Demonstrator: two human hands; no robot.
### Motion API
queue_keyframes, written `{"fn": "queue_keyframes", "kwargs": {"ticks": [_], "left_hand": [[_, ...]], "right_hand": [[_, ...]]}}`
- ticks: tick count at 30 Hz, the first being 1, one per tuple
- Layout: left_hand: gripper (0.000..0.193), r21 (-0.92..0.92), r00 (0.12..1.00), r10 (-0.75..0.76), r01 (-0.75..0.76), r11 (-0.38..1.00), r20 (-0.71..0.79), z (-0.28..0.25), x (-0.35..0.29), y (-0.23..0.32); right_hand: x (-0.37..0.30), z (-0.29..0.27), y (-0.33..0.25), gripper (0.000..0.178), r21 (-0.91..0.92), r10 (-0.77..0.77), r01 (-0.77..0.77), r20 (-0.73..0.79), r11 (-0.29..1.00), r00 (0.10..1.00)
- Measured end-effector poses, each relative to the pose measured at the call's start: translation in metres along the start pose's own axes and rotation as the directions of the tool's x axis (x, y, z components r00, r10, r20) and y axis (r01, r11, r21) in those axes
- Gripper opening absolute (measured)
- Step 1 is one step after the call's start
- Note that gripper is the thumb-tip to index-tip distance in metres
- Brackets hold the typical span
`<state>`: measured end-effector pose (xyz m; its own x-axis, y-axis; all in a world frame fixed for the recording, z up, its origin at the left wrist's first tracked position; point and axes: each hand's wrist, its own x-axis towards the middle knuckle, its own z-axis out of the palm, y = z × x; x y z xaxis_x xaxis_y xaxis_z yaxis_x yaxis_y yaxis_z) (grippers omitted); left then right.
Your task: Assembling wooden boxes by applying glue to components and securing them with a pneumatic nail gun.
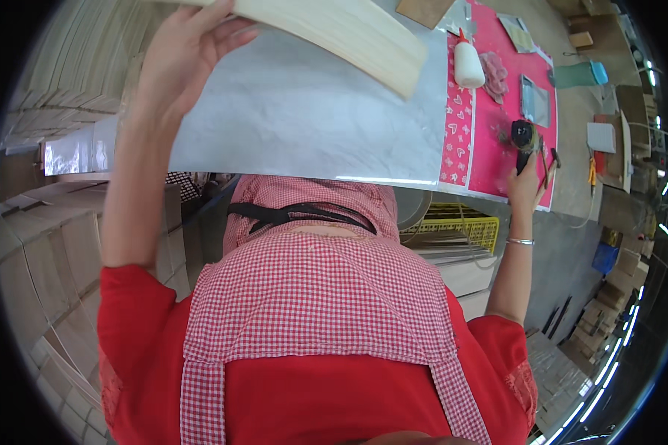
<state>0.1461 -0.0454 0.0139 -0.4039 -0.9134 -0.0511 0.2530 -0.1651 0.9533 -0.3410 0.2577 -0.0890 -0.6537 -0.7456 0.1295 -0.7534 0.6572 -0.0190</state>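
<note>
My left hand is raised at the far left of the table, its fingers closed on the end of a long pale wooden board. The board slants across the far side of the table and its upper part runs out of the picture. Over on the right, my right hand is wrapped around the handle of a black hand tool with a rounded head; its exact kind I cannot make out. A white squeeze bottle with a red tip and a crumpled pink cloth lie beyond it.
A grey-white tabletop meets a pink patterned sheet on the right. A flat clear-topped case and a teal bottle lie there. Stacked boards rise on the left. Under the table is a yellow crate.
</note>
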Motion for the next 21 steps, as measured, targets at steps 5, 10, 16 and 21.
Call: {"fn": "queue_keyframes", "kwargs": {"ticks": [5, 10, 16, 21], "left_hand": [[0.023, -0.221, 0.977, -0.074, 0.029, 0.975, -0.200, -0.015, -0.027, -0.040], [0.022, -0.333, 0.940, -0.113, -0.001, 0.943, -0.321, -0.002, -0.050, -0.047], [0.021, -0.358, 0.949, -0.110, -0.003, 0.934, -0.295, 0.002, -0.045, -0.041], [0.018, -0.376, 0.949, -0.076, -0.047, 0.926, -0.306, -0.015, -0.057, -0.033]], "right_hand": [[0.010, -0.011, -0.043, 0.050, -0.053, -0.073, 0.070, -0.067, 0.996, 0.995], [0.072, 0.004, -0.087, 0.040, 0.283, -0.251, 0.346, -0.323, 0.894, 0.912], [0.185, 0.076, -0.067, 0.045, 0.140, -0.412, 0.457, -0.262, 0.878, 0.872], [0.149, 0.035, -0.087, 0.033, 0.502, -0.182, 0.249, -0.180, 0.828, 0.967]]}}
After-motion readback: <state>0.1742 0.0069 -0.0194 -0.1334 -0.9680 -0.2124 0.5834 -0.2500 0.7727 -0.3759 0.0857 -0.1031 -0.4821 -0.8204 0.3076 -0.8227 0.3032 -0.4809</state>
